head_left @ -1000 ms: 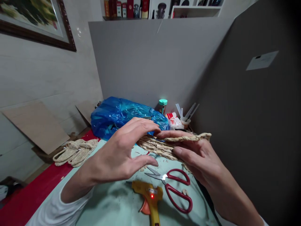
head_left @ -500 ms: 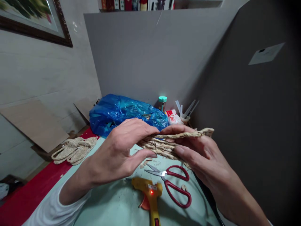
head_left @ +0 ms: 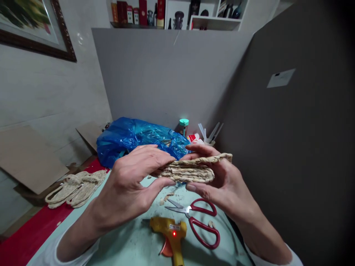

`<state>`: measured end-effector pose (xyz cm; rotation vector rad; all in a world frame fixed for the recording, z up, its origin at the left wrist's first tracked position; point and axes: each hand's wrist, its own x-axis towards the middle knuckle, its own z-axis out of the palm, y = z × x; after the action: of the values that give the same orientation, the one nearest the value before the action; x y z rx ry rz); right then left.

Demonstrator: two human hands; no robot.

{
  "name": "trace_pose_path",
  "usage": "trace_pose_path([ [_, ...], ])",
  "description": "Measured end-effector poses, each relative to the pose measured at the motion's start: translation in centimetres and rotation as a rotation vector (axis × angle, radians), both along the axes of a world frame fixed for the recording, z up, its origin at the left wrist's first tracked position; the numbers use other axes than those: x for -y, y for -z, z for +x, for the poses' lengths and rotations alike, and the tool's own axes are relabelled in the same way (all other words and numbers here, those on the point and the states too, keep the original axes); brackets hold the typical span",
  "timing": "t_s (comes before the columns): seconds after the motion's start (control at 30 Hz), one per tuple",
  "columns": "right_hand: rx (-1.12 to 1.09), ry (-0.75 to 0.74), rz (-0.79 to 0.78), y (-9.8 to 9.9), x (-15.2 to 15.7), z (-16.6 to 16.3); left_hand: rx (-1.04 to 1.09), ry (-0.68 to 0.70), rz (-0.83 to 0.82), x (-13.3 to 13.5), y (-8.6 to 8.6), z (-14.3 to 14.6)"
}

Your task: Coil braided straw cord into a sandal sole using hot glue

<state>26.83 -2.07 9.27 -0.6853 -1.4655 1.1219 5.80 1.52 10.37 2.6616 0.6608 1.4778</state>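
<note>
Centre of the frame, and here's the star: a flattened, oblong coil of pale straw-coloured braided fibre, its rows stacked in tight, ropy layers, rounding off into a blunt curve at the right. The left hand has its left end, fingers arched over the top and thumb at the lower edge; the right hand holds the other side, thumb below, fingers behind, while a knobbly loose end of braid runs out across them. Just below, red-handled metal scissors lie with slim blades slightly parted, pointing left, two big looped grips curving away at the right. Beside them at bottom centre, a yellow plastic glue gun shows an orange trigger and a glowing red light, all on a smooth pale green tabletop dotted with dry scraps. Over at the left, looped woven straw pieces lie partly on a flat red covering. Behind the hands, a crinkled, glossy blue plastic bag bulges, with a mint-lidded jar to its right and slender translucent sticks fanning upward.
</note>
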Motion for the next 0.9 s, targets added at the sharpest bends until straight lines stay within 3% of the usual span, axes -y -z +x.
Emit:
trace_pose_path([
  [0.27, 0.068, 0.047, 0.073, -0.09, 0.15, -0.05, 0.013, -0.024, 0.098, 0.43, 0.12, 0.26],
  [0.9, -0.015, 0.043, -0.012, 0.23, 0.35, -0.68, 0.033, -0.081, 0.16, 0.79, 0.49, 0.84],
])
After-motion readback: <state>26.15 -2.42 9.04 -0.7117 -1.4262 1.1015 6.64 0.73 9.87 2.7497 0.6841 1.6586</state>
